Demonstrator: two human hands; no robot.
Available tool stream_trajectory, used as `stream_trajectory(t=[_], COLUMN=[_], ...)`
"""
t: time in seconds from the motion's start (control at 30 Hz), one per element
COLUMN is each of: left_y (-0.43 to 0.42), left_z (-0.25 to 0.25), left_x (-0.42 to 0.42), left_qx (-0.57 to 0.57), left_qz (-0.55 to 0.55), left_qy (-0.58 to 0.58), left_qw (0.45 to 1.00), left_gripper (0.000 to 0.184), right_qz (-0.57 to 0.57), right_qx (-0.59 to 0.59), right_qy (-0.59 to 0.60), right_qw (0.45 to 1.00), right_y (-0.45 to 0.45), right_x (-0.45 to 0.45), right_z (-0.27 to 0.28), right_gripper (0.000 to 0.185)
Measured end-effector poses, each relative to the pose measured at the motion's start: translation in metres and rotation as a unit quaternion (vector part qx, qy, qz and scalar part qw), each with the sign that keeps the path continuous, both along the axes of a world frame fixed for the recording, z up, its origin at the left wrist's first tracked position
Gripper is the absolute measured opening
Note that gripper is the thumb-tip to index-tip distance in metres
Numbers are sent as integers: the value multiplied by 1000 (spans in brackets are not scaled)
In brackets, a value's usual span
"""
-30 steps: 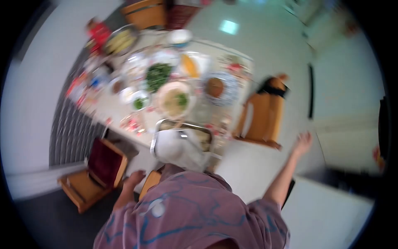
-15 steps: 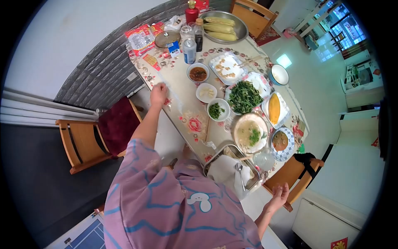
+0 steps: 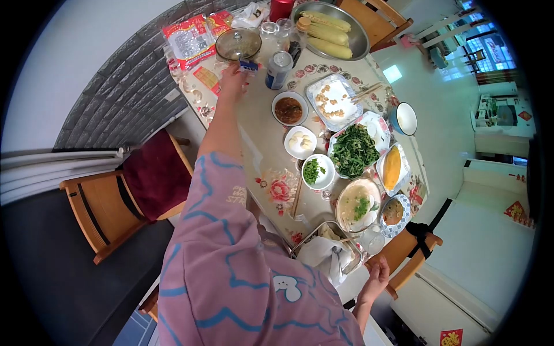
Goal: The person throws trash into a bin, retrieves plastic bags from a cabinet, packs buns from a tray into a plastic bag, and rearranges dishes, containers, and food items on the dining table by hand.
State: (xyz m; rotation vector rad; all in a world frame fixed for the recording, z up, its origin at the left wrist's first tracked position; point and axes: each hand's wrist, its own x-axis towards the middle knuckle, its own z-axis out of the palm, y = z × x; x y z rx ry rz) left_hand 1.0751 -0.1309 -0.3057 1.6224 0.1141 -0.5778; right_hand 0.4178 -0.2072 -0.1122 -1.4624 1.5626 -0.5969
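My left hand (image 3: 232,86) reaches over the far left part of the table, its fingers closed at the edge of a small blue and white box (image 3: 249,66). Just beyond is a glass lid (image 3: 238,44), and a silver-blue can (image 3: 279,70) stands to the right. The fingers partly hide the box. Low at the right, my right hand (image 3: 378,278) hangs beside the table, empty, with its fingers loosely bent and apart. Near it are a metal tray (image 3: 357,266) with a white cloth (image 3: 323,254) and a wooden chair (image 3: 398,252).
Greens (image 3: 354,151), soup (image 3: 358,205), red-brown sauce (image 3: 288,110) and peeled garlic (image 3: 300,142) fill dishes on the table. A steel bowl of corn (image 3: 360,34) stands at the far end, beyond a bottle (image 3: 298,39). Another chair (image 3: 109,202) is at the left.
My left hand has moved forward from the table's left edge to the blue and white box, which now looks tilted. My right hand stays low beside the table. The view has shifted slightly.
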Motion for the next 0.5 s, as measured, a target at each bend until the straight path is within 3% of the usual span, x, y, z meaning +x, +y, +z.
stream_trajectory(t=[0.07,0.13,0.37,0.5], left_y=[14,24,19,6], left_z=[-33,-52,-32,-45], left_x=[9,10,9,7], left_qx=[-54,-29,-87,-11], left_qz=[-27,-14,-64,-35], left_qy=[-21,-194,-161,-222], left_qw=[998,981,981,974], left_gripper=[50,49,41,24], right_qz=[12,48,193,241], right_qx=[0,20,-11,14], right_qy=[1,-8,-29,-29], right_qw=[1000,999,981,970], right_y=[-5,-10,-2,6], right_x=[22,40,108,119], right_z=[-4,-8,-21,-30], right_gripper=[24,22,21,20])
